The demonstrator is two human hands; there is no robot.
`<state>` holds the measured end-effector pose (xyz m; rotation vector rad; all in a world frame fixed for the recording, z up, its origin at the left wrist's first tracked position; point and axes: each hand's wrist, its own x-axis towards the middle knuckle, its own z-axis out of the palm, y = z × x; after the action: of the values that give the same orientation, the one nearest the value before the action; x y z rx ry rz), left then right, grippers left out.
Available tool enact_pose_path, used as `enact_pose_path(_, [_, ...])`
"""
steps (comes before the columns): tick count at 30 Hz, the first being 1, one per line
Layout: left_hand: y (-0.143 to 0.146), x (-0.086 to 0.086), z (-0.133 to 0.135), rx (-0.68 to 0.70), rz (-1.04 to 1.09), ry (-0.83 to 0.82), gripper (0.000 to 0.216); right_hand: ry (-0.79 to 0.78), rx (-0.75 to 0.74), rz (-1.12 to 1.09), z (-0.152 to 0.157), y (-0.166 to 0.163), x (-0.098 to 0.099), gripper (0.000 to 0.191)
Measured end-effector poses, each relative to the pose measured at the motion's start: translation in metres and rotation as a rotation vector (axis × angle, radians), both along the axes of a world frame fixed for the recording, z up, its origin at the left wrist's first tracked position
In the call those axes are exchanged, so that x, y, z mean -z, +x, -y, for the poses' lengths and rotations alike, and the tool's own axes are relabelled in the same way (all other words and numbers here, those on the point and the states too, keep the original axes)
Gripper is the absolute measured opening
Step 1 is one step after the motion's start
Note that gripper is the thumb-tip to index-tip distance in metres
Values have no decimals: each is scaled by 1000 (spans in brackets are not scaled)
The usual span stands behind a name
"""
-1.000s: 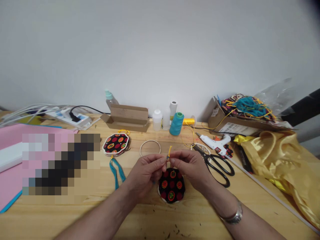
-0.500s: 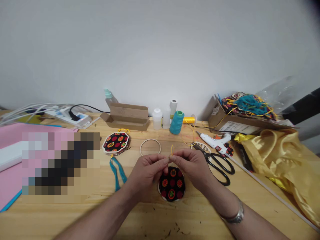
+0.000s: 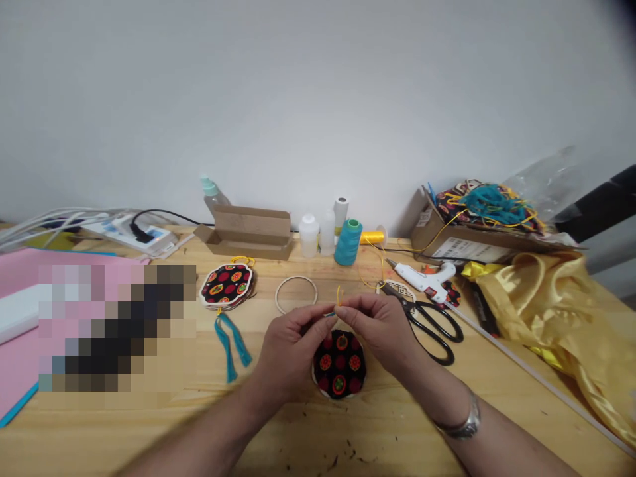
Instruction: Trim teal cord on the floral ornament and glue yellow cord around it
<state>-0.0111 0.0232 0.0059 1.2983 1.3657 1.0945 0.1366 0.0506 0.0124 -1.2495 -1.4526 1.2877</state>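
Both my hands meet over the middle of the wooden table (image 3: 149, 424). My left hand (image 3: 291, 348) and my right hand (image 3: 380, 328) each pinch a thin yellow cord (image 3: 338, 296) with a bit of teal thread at the pinch. Just below the fingers lies a round black fabric piece with red and orange flowers (image 3: 340, 364), partly hidden by my hands. A wooden ring (image 3: 297, 293) lies flat right behind my hands.
A stack of similar flowered pieces (image 3: 227, 285) with a teal tassel (image 3: 232, 336) lies to the left. Black scissors (image 3: 430, 324) and a white glue gun (image 3: 423, 277) lie to the right, beside yellow satin cloth (image 3: 551, 311). Thread spools (image 3: 348, 242), small bottles and cardboard boxes (image 3: 247, 232) line the wall.
My fingers have shifted slightly on the cord and a short teal end now shows between them. The view has tilted a little, so everything sits marginally higher and to the left.
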Motion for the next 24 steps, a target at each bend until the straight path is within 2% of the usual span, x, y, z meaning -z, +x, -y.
enact_pose_path(4, [-1,1,3,-21,-182,164,17,14,8,14,-1,0,1,15])
enact_pose_path(8, [-1,0,5,26,-253,223,17,27,5,18,-1,0,2,16])
enact_pose_path(14, [0,-4,1,-11,-168,128,15,27,-26,-10,-1,-1,0,15])
enact_pose_path(20, [-3,-6,-2,-64,-76,46,14,-56,-74,-6,1,-4,2,19])
enact_pose_path(24, [-5,-7,-4,-109,-48,40,12,69,-65,114,5,-5,4,17])
